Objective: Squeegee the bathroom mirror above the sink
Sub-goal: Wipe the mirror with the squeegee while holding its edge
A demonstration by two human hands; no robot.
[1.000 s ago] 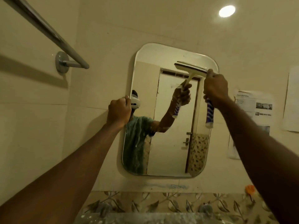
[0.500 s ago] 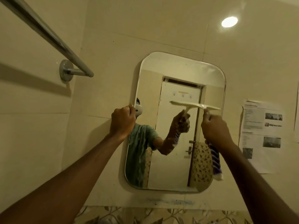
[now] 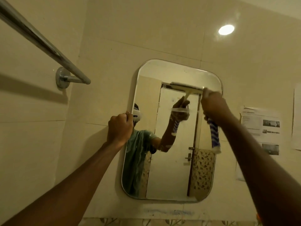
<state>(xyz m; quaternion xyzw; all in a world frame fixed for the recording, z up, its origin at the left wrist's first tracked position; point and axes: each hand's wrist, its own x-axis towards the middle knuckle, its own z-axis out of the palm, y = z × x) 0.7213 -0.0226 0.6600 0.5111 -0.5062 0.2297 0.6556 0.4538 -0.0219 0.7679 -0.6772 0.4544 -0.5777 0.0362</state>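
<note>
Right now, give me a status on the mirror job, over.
Left hand grips the mirror at its left edge. Right hand holds the squeegee, blade on the upper glass. Nothing blocks the glass below.

Pale cream plastic squeegee [image 3: 187, 89] with blue-and-white striped handle [image 3: 214, 134]. Glossy cream wall tiles [image 3: 146, 30]. Shiny silver metal towel rail [image 3: 40, 41]. White paper notices [image 3: 260, 126] with grey photos. Brown leaf-patterned tile strip [image 3: 162, 222]. Teal-green shirt [image 3: 138, 152] reflected in rounded-corner mirror [image 3: 162, 69].
</note>
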